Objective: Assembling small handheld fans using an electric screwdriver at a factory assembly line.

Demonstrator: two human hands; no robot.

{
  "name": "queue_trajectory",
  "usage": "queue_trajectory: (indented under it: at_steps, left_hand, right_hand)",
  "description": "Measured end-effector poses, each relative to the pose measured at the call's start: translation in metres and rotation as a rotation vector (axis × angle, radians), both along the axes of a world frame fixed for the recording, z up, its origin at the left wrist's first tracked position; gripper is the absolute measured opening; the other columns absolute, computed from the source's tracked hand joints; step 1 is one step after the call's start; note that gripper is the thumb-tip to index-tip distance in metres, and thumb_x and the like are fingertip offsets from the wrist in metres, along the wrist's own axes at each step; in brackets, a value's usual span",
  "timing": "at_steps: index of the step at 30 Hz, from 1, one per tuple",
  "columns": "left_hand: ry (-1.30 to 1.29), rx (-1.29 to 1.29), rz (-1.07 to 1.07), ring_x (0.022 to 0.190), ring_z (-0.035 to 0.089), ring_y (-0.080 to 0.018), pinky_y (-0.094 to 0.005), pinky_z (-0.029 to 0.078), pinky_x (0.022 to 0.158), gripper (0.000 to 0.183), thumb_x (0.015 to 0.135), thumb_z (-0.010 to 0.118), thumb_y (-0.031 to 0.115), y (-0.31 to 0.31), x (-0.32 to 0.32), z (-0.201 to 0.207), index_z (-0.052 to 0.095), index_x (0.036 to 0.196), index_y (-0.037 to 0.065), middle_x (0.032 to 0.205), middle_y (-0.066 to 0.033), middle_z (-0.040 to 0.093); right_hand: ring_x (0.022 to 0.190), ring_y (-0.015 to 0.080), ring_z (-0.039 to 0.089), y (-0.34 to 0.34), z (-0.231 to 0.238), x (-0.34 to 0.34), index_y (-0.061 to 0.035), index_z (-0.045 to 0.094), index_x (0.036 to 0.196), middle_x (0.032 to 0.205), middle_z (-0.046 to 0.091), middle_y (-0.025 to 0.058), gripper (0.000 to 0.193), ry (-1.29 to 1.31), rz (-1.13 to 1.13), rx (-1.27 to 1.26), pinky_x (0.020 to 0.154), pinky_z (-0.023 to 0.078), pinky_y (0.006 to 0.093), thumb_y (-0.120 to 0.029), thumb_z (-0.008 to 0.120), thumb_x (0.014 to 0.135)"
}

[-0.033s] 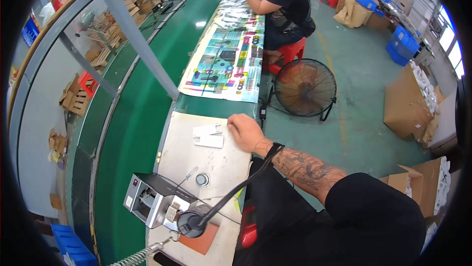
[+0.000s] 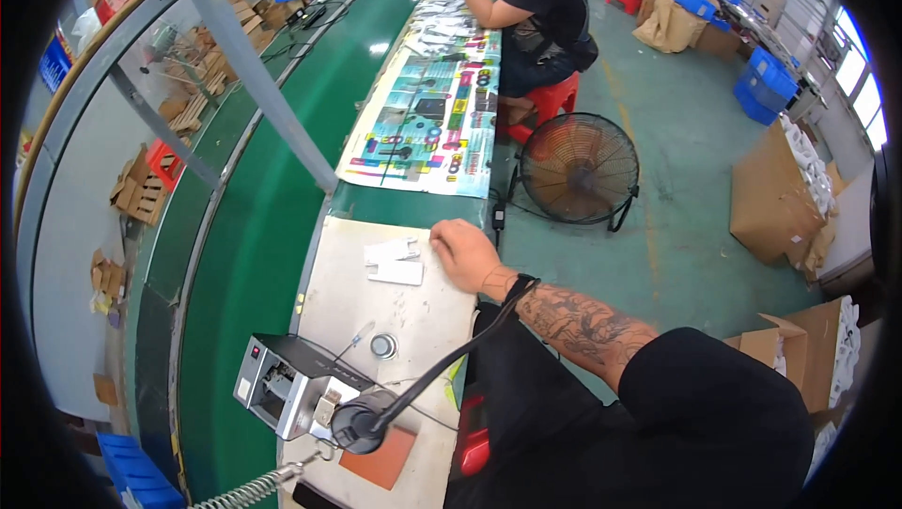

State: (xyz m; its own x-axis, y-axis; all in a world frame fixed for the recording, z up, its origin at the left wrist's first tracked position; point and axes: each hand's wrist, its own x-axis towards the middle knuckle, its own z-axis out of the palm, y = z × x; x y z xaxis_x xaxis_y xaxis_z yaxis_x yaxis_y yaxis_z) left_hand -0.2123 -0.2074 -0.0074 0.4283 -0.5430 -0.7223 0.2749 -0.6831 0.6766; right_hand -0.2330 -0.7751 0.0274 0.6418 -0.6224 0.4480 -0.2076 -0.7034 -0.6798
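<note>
Here the right hand (image 2: 465, 253) rests loosely curled and empty on the workbench (image 2: 423, 340), just beside two small white parts (image 2: 395, 263); picking one likely comes next. The left hand is out of view.

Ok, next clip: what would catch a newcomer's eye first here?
Probably the tattooed forearm crossing the frame, its right hand resting on the pale worktop beside small white pieces. Next, the long green conveyor belt running up the left, then the black floor fan beside a seated co-worker on a red stool.
</note>
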Motion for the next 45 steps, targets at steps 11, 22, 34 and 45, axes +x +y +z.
queue_trajectory:
  at_steps: [11,22,34,45]
  left_hand:
    - [0.048,-0.064,-0.184,0.094,0.068,-0.0241,-0.0419,0.055,0.086,0.021,0.109,0.062,0.021,-0.06,-0.001,-0.006,0.073,0.112,0.003,0.097,-0.0097,0.073]
    - [-0.021,-0.274,-0.386,0.095,0.07,-0.0256,-0.0434,0.056,0.086,0.021,0.109,0.062,0.02,-0.199,0.019,0.007,0.073,0.112,0.003,0.097,-0.0112,0.073]
    - [0.066,-0.024,-0.314,0.096,0.071,-0.0273,-0.045,0.057,0.087,0.021,0.108,0.061,0.02,-0.084,-0.04,0.053,0.073,0.112,0.003,0.097,-0.0128,0.073]
    - [0.019,0.25,-0.037,0.089,0.072,-0.0362,-0.0439,0.056,0.083,0.031,0.111,0.062,0.03,-0.068,-0.12,0.2,0.072,0.112,0.0,0.096,-0.0138,0.075]
  right_hand:
    - [0.103,0.0403,0.066,-0.002,0.009,-0.007,-0.0072,0.064,0.109,0.1,0.069,0.0176,0.009,-0.012,-0.03,-0.003,0.09,0.053,0.0514,-0.015,0.064,0.105]
    - [0.101,0.0413,0.066,0.009,0.015,-0.015,-0.0068,0.065,0.108,0.097,0.068,0.018,0.009,-0.068,-0.004,0.001,0.09,0.053,0.0526,-0.015,0.064,0.105]
    - [0.106,0.0336,0.066,-0.004,-0.002,-0.012,-0.0112,0.071,0.102,0.097,0.069,0.0099,0.011,-0.026,0.039,-0.224,0.091,0.052,0.0481,-0.013,0.072,0.091]
    - [0.132,0.0429,0.065,0.157,0.062,-0.151,-0.0074,0.057,0.158,0.168,0.047,0.0273,0.061,-0.109,0.914,0.196,0.101,0.056,0.043,-0.023,0.074,0.102]
